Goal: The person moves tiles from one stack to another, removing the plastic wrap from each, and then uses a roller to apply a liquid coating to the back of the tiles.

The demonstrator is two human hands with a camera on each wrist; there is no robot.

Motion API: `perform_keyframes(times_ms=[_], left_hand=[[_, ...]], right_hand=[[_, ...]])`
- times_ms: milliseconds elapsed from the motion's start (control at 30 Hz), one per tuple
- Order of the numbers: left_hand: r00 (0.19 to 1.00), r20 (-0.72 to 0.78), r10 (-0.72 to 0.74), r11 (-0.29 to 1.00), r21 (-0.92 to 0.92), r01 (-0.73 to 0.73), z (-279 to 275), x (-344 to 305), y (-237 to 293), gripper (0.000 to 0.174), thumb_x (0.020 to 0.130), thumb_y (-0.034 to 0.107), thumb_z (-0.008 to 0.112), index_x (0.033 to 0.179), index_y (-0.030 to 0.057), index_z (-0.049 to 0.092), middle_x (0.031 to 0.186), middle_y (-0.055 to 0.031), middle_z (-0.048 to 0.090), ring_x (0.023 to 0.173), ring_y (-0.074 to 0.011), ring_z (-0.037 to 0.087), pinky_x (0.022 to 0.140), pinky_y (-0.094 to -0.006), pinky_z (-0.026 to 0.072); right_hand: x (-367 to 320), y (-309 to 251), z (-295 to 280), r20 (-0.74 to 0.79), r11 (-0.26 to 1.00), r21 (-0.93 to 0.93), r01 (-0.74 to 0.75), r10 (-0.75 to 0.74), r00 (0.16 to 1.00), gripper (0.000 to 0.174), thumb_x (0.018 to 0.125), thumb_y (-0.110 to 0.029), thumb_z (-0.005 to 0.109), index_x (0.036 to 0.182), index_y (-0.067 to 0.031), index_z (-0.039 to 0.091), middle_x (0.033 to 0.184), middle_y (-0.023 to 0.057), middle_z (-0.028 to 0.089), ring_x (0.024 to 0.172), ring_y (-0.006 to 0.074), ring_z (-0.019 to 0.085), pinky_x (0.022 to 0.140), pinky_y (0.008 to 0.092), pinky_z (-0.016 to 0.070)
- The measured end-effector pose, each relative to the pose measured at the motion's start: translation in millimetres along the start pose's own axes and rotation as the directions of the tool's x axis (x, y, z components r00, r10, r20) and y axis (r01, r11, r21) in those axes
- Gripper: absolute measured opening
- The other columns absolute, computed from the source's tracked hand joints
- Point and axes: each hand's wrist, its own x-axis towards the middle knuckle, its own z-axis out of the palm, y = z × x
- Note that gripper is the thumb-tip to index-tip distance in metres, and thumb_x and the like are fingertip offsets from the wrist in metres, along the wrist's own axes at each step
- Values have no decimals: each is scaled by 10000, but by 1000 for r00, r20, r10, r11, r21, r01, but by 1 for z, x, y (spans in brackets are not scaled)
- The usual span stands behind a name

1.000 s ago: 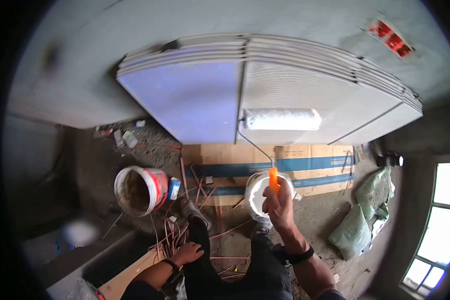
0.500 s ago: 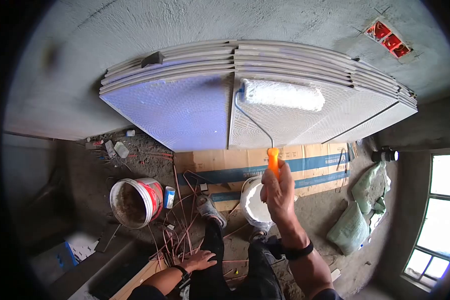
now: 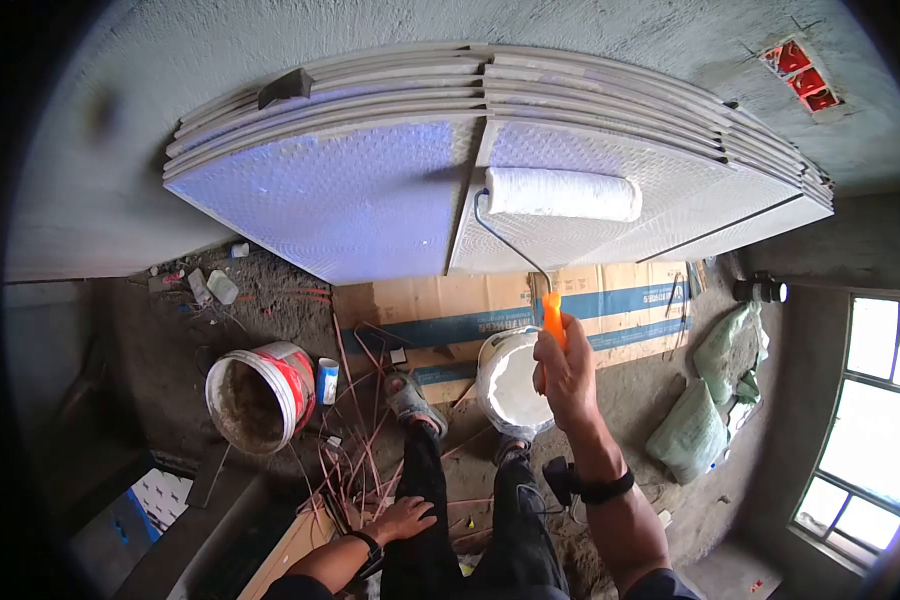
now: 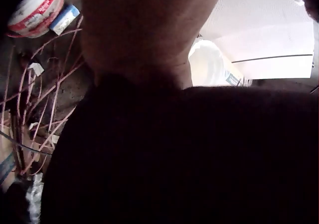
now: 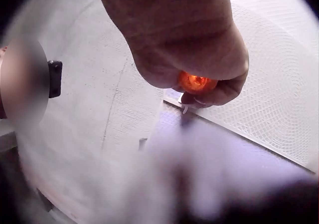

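My right hand (image 3: 570,375) grips the orange handle (image 3: 553,318) of a paint roller in the head view. The roller's white, coated sleeve (image 3: 565,194) lies over the upper part of a pale, textured tile (image 3: 610,235). In the right wrist view the fingers wrap round the handle's orange end (image 5: 198,82). Below that hand stands a bucket of white coating (image 3: 515,385), partly hidden by the hand. My left hand (image 3: 406,518) rests on the left thigh with its fingers relaxed. The left wrist view shows mostly dark clothing and the wrist, with the fingers hidden.
Stacked tiles lean against the rough wall (image 3: 390,30), above flattened cardboard (image 3: 615,300). A red and white bucket (image 3: 300,390) and a small blue-white can (image 3: 327,381) stand at left. Pinkish tubing (image 3: 355,470) tangles near the feet. Green sacks (image 3: 692,435) lie at right.
The roller has gone up the tile from near its lower edge, then slightly back down. My left hand stays on the thigh. The head view has shifted a little.
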Motion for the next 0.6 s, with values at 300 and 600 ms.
perform_keyframes(times_ms=[300, 600], left_hand=[[912, -195, 360, 921, 231, -314, -3, 7, 3, 433, 921, 400, 547, 1180, 63, 630, 1209, -164, 613, 1159, -336, 549, 956, -478, 436], [908, -360, 213, 976, 42, -212, -90, 5, 9, 368, 896, 319, 544, 1119, 43, 644, 1072, -170, 677, 1041, -341, 623, 915, -444, 480]], right_hand=[[34, 70, 6, -12, 983, -80, -164, 164, 986, 295, 970, -181, 494, 1167, 37, 470, 715, 34, 502, 446, 75, 451, 398, 232, 372], [70, 141, 15, -28, 959, -118, -256, 255, 967, 299, 947, -218, 513, 1131, 17, 491, 734, 43, 507, 439, 91, 447, 389, 249, 358]])
